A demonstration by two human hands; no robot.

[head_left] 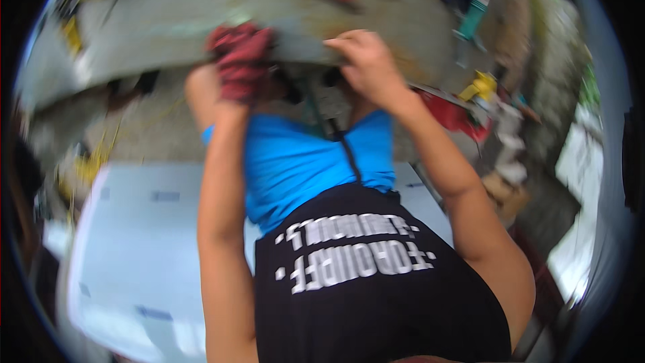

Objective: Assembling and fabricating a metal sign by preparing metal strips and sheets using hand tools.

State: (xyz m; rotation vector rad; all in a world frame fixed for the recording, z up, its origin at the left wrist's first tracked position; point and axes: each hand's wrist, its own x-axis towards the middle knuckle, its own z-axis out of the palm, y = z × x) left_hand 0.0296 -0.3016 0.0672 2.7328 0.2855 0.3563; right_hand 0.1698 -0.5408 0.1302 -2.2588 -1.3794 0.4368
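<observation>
The picture is motion-blurred. Both my arms reach up and forward to the near edge of a large grey panel (168, 27) that spans the top of the view. My left hand (238, 60), in a dark red glove, is closed on that edge. Just to its right, my bare right hand (363, 57) has its fingers curled over the same edge. Between my arms show my blue shirt (302, 161) and a black apron with white print (376, 296). A dark strap (342, 144) runs down from the panel edge over the shirt.
A big white sheet (134, 249) lies flat at the lower left. On the right are a red object (450, 114), a yellow thing (480, 86), a teal item (472, 21) and blurred clutter along a rough stone wall (557, 74).
</observation>
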